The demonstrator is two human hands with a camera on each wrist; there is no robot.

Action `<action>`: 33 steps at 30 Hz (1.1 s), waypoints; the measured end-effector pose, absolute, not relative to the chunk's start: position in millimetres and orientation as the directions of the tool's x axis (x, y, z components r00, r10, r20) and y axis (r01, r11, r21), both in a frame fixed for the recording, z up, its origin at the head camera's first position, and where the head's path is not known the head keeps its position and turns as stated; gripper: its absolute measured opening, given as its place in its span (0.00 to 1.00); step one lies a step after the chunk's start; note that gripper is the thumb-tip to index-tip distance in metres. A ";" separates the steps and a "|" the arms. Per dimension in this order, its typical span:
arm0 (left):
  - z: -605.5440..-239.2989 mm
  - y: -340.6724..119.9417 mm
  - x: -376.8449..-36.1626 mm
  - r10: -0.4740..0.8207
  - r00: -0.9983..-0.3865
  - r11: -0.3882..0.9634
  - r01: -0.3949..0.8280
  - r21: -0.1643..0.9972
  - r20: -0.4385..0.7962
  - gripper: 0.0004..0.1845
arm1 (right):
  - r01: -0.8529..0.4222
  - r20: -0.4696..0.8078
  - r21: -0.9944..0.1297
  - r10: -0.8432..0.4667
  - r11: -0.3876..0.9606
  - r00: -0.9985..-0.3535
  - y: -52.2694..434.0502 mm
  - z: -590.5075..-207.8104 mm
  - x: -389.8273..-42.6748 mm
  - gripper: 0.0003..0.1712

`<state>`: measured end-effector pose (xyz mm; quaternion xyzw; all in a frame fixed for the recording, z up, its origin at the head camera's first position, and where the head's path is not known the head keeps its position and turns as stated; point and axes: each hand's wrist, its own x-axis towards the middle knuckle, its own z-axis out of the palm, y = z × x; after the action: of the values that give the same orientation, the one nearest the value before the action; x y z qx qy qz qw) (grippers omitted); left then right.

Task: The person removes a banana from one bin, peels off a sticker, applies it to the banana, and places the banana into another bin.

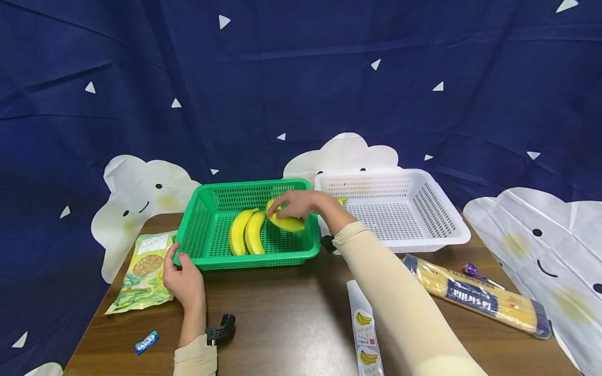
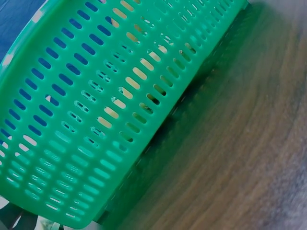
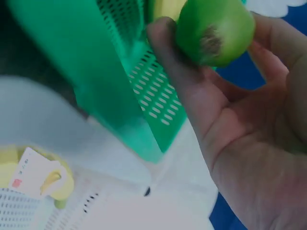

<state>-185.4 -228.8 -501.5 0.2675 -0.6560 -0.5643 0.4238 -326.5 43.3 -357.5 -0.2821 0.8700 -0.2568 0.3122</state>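
At the slotted green basket (image 1: 218,234), right grip (image 1: 299,202) clamps a curved banana (image 1: 289,225), left grip (image 1: 186,280) seemingly pinches the rim (image 1: 254,260)

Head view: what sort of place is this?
Probably a staged indoor tabletop: a blue cloth with smiling clouds hangs behind a wooden table bearing a green basket and a white basket.

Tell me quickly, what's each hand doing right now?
Left hand: closed, holding the green plastic basket by its near-left corner.
Right hand: closed, holding a yellow banana.
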 end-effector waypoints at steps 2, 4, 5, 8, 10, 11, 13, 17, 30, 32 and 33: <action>-502.3 -227.9 -185.7 -0.831 -0.496 0.219 0.126 0.968 0.253 0.16 | -0.365 -0.347 -0.636 -0.675 0.680 -0.652 49.2 -353.4 -323.6 0.18; -503.2 -227.7 -186.2 -0.832 -0.495 0.218 0.124 0.968 0.250 0.16 | -0.416 -0.284 -0.641 -0.703 0.645 -0.653 53.7 -349.0 -320.2 0.18; -503.2 -228.0 -186.3 -0.833 -0.494 0.216 0.124 0.968 0.249 0.16 | -0.435 -0.256 -0.644 -0.714 0.629 -0.652 55.5 -346.2 -317.9 0.18; -502.6 -228.7 -186.9 -0.832 -0.495 0.217 0.127 0.968 0.252 0.16 | -0.492 -0.176 -0.646 -0.741 0.583 -0.648 60.1 -339.6 -310.7 0.17; -501.7 -229.2 -186.9 -0.830 -0.496 0.220 0.129 0.967 0.255 0.16 | -0.524 -0.136 -0.642 -0.756 0.560 -0.641 63.3 -336.2 -305.5 0.17; -501.3 -229.6 -186.9 -0.830 -0.496 0.223 0.128 0.966 0.257 0.16 | -0.540 -0.115 -0.637 -0.761 0.550 -0.639 64.9 -334.5 -302.6 0.17; -500.8 -229.3 -186.4 -0.830 -0.496 0.221 0.126 0.967 0.254 0.15 | -0.561 -0.079 -0.634 -0.766 0.533 -0.638 68.0 -331.6 -296.9 0.17; -500.5 -227.8 -185.8 -0.832 -0.498 0.212 0.121 0.970 0.244 0.15 | -0.557 -0.012 -0.645 -0.736 0.523 -0.677 75.4 -328.5 -286.8 0.18; -500.8 -227.9 -184.1 -0.819 -0.522 0.207 0.121 0.971 0.240 0.15 | -0.612 0.113 -0.567 -0.684 0.551 -0.721 91.4 -329.5 -262.8 0.21; -501.1 -228.6 -183.6 -0.819 -0.522 0.207 0.118 0.971 0.238 0.15 | -0.623 0.116 -0.549 -0.688 0.557 -0.716 93.0 -329.5 -259.5 0.21; -501.2 -229.1 -183.4 -0.819 -0.521 0.208 0.117 0.971 0.238 0.15 | -0.626 0.114 -0.546 -0.691 0.557 -0.714 93.7 -329.5 -257.6 0.21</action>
<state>-183.4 -229.1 -501.2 0.2661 -0.6600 -0.5702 0.4105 -257.6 93.7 -329.5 -0.3739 0.8804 -0.2862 0.0566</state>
